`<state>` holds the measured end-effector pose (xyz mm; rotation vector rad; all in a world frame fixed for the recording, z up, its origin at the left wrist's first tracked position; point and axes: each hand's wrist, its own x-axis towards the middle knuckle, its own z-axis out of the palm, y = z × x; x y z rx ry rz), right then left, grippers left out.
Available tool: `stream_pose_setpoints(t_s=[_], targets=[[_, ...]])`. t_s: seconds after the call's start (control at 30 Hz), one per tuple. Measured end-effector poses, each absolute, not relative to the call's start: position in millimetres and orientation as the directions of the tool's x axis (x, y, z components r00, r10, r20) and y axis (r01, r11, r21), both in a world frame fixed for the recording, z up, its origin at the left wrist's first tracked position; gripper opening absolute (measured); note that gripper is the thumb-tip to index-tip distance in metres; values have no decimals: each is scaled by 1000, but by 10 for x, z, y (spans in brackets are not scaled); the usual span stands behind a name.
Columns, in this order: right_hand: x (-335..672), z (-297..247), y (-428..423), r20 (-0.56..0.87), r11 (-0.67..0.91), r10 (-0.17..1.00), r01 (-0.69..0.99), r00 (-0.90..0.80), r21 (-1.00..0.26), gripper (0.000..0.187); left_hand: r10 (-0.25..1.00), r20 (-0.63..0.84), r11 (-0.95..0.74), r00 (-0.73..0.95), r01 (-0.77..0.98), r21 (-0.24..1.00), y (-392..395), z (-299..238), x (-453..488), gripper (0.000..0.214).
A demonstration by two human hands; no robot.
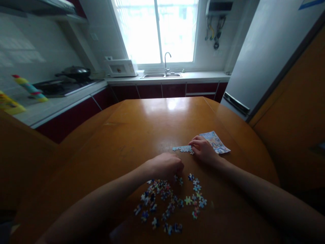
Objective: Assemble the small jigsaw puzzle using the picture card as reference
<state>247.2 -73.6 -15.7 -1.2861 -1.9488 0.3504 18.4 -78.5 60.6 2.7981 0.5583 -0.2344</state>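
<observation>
Loose jigsaw puzzle pieces lie scattered on the wooden table in front of me. My left hand hangs low over the top of this pile with its fingers curled in and pointing down; whatever they hold is hidden behind the hand. Farther out, a short strip of joined puzzle pieces lies flat, straight edge away from me. My right hand is at the strip's right end, its bent fingers closed on that end and covering part of it. Beside that hand lies a printed picture sheet, partly under it.
The brown table has rounded sides. Beyond it run a counter with a sink and a white microwave. A wok sits on the stove at left, bottles nearer. A fridge stands at right.
</observation>
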Motion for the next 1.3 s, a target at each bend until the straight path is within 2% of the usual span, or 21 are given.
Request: stream_pose_setpoints(t_s=[0.07, 0.23, 0.67, 0.83, 0.97, 1.1, 1.23, 1.3], targets=[[2476, -160, -732, 441, 453, 875, 664, -201, -595, 17, 344, -200, -894, 917, 385, 230, -789, 604, 195, 20], [2481, -175, -728, 426, 440, 883, 666, -198, -602, 17, 350, -311, -885, 884, 421, 199, -774, 636, 221, 16], [2491, -180, -730, 424, 432, 886, 662, -187, -612, 17, 198, -245, -908, 949, 272, 320, -842, 652, 204, 13], [2491, -168, -731, 422, 435, 886, 656, -190, -617, 17, 292, -288, -861, 912, 382, 337, -878, 677, 204, 21], [2493, -173, -729, 423, 433, 886, 660, -189, -613, 16, 350, -299, -849, 888, 435, 301, -926, 657, 204, 17], [2492, -169, -733, 419, 434, 887, 657, -194, -616, 17, 324, -266, -869, 908, 397, 295, -919, 616, 181, 12], [2487, -167, -733, 420, 431, 888, 658, -187, -618, 17, 275, -229, -851, 934, 348, 394, -737, 632, 140, 16], [2484, -171, -732, 415, 427, 890, 659, -188, -618, 16, 343, -180, -790, 922, 386, 475, -574, 605, 130, 17]])
